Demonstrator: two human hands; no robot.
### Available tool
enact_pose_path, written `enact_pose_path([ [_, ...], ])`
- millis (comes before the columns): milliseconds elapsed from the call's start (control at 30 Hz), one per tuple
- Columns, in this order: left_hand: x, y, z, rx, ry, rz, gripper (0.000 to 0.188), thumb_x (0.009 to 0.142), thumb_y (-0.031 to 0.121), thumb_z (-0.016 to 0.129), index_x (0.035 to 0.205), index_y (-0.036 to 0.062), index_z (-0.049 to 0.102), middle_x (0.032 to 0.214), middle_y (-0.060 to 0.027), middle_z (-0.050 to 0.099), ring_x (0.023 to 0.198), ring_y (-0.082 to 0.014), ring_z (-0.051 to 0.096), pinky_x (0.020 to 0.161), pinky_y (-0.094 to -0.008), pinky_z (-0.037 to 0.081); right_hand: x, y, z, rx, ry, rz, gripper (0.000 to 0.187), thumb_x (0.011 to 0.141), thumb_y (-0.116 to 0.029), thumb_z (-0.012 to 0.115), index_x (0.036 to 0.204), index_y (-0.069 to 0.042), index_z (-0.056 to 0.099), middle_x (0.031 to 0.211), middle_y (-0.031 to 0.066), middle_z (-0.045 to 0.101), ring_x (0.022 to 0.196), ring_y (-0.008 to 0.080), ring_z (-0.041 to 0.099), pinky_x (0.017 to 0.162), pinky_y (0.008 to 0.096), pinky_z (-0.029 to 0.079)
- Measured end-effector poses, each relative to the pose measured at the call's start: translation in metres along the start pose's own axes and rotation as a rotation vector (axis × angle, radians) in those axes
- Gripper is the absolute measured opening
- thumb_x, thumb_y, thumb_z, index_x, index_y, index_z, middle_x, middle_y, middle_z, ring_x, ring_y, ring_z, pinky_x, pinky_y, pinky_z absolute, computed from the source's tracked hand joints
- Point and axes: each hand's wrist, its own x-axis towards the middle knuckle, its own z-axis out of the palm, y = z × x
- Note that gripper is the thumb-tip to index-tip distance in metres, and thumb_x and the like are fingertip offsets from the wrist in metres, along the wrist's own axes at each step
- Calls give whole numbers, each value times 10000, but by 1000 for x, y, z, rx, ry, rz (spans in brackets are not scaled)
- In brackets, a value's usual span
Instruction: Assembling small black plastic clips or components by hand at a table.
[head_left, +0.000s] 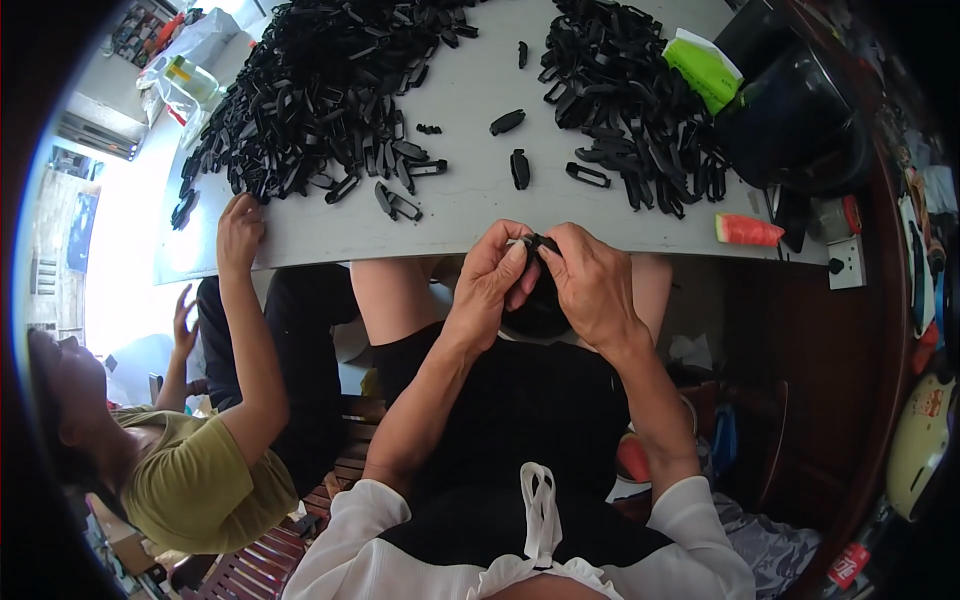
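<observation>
Head view: at the table's (470, 195) near edge, the left hand (490, 280) and right hand (595, 283) together pinch one small black piece (538, 241) (mostly hidden), apparently unfinished. A large black heap (310, 90) covers the table's left side, a smaller black heap (630, 110) its right; which is done, I cannot tell.

looks like a home doubling as a small workshop: heaps of small black parts (310, 90) on a pale table (465, 195), a watermelon slice (750, 231), a slatted wooden chair (262, 558).
</observation>
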Motion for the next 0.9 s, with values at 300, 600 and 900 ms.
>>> enact_pose_path([
  [300, -8, 5, 11, 146, 161, 14, 261, 1006, 288, 411, 968, 60, 532, 624, 57, 401, 519, -22, 315, 429, -173, 216, -6, -10, 2, -312, -121, -62, 158, 864, -115, 566, 784, -24, 464, 657, 128, 557, 578, 276, 605, 496, 367, 478],
  [600, -17, -1, 6, 209, 198, 8, 209, 981, 158, 462, 832, 16, 499, 614, 39, 391, 545, -47, 347, 490, -207, 315, -19, -9, 6, -215, -230, -144, 143, 812, -105, 584, 810, -24, 467, 659, 112, 545, 573, 246, 608, 481, 307, 488],
  [900, -13, -12, 16, -2, 28, 153, 305, 943, 333, 525, 1015, 56, 628, 1307, -65, 418, 1109, -148, 423, 890, -268, 363, -38, 12, 15, 1146, -203, 373, 451, 931, -396, 539, 1159, -7, 516, 989, 79, 532, 850, 111, 540, 572, 212, 476],
])
